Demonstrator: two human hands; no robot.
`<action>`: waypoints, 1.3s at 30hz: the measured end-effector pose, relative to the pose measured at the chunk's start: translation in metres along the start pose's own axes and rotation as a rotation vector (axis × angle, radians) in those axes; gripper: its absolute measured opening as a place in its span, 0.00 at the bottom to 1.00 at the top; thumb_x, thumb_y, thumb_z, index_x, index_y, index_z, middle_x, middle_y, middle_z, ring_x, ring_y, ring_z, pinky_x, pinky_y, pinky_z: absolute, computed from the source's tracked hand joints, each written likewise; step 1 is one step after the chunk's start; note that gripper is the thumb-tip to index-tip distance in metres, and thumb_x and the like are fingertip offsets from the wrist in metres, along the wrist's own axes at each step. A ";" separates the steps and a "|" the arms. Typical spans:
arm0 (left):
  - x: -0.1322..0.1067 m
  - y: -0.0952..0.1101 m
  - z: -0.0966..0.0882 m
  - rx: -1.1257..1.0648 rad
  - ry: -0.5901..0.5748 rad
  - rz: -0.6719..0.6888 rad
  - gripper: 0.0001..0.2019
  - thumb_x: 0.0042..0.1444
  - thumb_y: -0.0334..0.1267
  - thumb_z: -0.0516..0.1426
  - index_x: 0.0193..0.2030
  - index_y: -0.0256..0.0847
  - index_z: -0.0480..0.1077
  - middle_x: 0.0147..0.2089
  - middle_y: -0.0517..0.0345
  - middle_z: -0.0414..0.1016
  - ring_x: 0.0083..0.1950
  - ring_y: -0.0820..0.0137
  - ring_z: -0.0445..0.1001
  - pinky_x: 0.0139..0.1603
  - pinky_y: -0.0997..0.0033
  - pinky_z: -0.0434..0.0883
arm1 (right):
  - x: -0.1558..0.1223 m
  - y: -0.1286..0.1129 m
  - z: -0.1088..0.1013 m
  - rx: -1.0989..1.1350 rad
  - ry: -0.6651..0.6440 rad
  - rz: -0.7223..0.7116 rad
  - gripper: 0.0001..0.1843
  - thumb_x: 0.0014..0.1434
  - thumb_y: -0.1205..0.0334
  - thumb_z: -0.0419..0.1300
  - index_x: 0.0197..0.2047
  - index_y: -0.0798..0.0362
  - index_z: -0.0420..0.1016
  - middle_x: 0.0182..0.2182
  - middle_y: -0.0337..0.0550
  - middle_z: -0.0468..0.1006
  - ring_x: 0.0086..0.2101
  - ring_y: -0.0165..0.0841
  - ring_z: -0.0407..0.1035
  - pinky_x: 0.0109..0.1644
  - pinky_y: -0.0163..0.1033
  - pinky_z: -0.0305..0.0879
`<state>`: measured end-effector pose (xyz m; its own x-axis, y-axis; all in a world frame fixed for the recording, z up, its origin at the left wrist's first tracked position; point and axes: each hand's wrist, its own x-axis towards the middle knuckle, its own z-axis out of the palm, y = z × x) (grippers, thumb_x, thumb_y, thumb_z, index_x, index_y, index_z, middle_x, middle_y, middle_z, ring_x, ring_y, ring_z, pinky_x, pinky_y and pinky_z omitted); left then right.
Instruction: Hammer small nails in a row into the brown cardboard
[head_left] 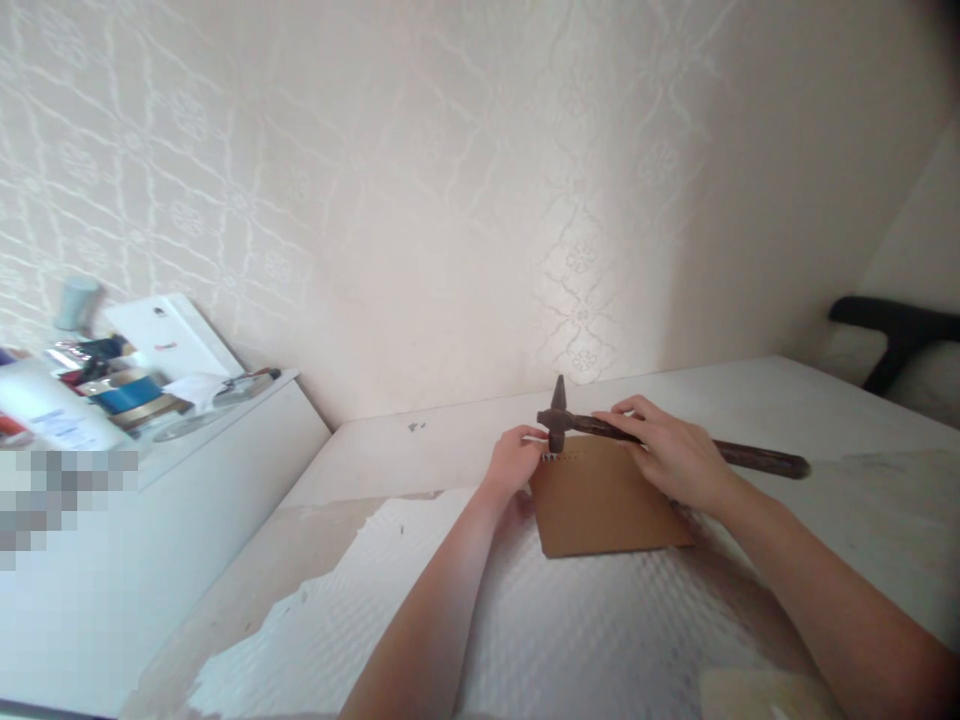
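A dark brown hammer (pixel 660 440), tan board (pixel 604 498), and seemingly dotted white sheet (pixel 585 620).

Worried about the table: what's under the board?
A white textured sheet shows around the board; directly beneath is covered. The right hand, holding a hammer, is over it.

1. One camera only, worn on the person's head, looking forward and down along both forearms.
2. It faces a patterned wall (pixel 450 200) across a white table (pixel 750 390).
3. It is close: the left hand (pixel 514 465), right hand (pixel 675 458) and hammer (pixel 754 459) sit just below centre, with a cluttered shelf (pixel 187 500) at the left edge.
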<state>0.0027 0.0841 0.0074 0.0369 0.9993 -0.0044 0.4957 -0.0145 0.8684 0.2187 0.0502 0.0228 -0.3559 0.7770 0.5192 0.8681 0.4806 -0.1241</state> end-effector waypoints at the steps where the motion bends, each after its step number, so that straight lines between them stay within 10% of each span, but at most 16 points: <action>1: 0.000 0.000 0.000 0.002 -0.007 -0.005 0.10 0.47 0.34 0.58 0.38 0.37 0.74 0.38 0.53 0.78 0.41 0.67 0.74 0.43 0.71 0.66 | 0.000 0.000 0.000 0.003 0.013 0.010 0.26 0.56 0.72 0.47 0.55 0.42 0.67 0.49 0.40 0.70 0.39 0.32 0.70 0.31 0.34 0.64; 39: 0.002 -0.003 0.000 0.017 0.002 0.030 0.10 0.48 0.33 0.55 0.37 0.38 0.74 0.39 0.55 0.78 0.42 0.68 0.74 0.43 0.73 0.66 | 0.001 0.001 0.003 0.030 -0.026 0.010 0.24 0.58 0.69 0.47 0.56 0.42 0.67 0.49 0.40 0.69 0.40 0.33 0.70 0.33 0.35 0.66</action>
<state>0.0013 0.0856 0.0048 0.0498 0.9985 0.0223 0.5093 -0.0446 0.8594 0.2184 0.0521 0.0207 -0.3566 0.7920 0.4955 0.8610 0.4845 -0.1549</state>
